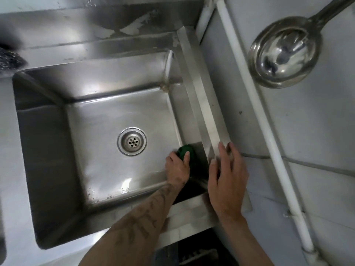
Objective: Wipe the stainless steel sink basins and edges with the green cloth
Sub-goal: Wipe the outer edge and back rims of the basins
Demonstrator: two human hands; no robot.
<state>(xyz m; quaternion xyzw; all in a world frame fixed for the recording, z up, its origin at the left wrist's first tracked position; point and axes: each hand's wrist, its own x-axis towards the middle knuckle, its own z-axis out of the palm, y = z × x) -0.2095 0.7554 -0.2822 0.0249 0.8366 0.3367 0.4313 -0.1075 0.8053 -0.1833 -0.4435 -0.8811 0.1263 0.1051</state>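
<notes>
A deep stainless steel sink basin [99,166] fills the middle of the view, with a round drain [132,141] in its floor. My left hand [177,167] reaches down into the basin's near right corner and grips the bunched green cloth [184,150] against the right wall, just above the floor. My right hand [226,177] rests flat, fingers straight, on the sink's right edge [201,104], holding nothing. The cloth is partly hidden under my left fingers.
A large steel ladle [284,54] hangs on the white wall at the upper right. A white pipe [255,104] runs down that wall beside the sink. A dark scouring pad [9,58] sits on the back left ledge. A second basin begins at the far left.
</notes>
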